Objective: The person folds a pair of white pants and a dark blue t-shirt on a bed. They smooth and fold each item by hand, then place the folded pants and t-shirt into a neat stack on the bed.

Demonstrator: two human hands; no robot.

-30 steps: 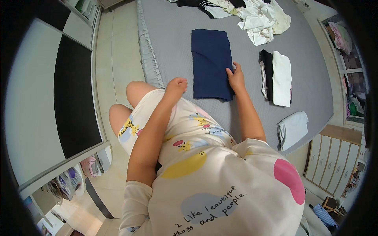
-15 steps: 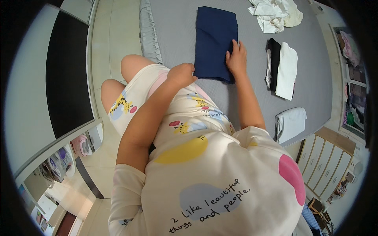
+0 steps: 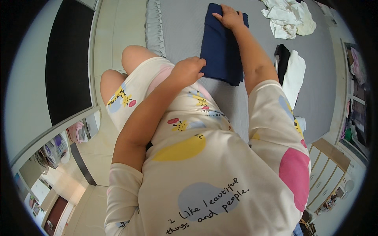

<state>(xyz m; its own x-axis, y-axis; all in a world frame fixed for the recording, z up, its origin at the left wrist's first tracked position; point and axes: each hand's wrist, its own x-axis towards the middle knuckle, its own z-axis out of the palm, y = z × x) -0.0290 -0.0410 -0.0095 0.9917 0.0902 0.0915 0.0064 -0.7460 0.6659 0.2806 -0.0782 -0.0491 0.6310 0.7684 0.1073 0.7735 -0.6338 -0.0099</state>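
A navy blue garment (image 3: 221, 51), folded into a long rectangle, lies on the grey bedspread (image 3: 179, 29) in front of me. My left hand (image 3: 187, 71) is closed at its near left corner, fingers pinching the edge. At the far end, my right hand (image 3: 231, 17) rests on the cloth with the thumb spread away from the fingers. What kind of garment it is cannot be told from the folds.
Right of the navy garment lie a folded black garment (image 3: 282, 63) and a white one (image 3: 294, 74). Crumpled white clothes (image 3: 285, 19) sit at the far right. My right sleeve partly covers a pale folded garment (image 3: 301, 122). A drawer chest (image 3: 327, 173) stands beyond the bed's right side.
My right hand has moved from the garment's right edge up to its far end. The left hand stays at the near left corner. The view has shifted slightly.
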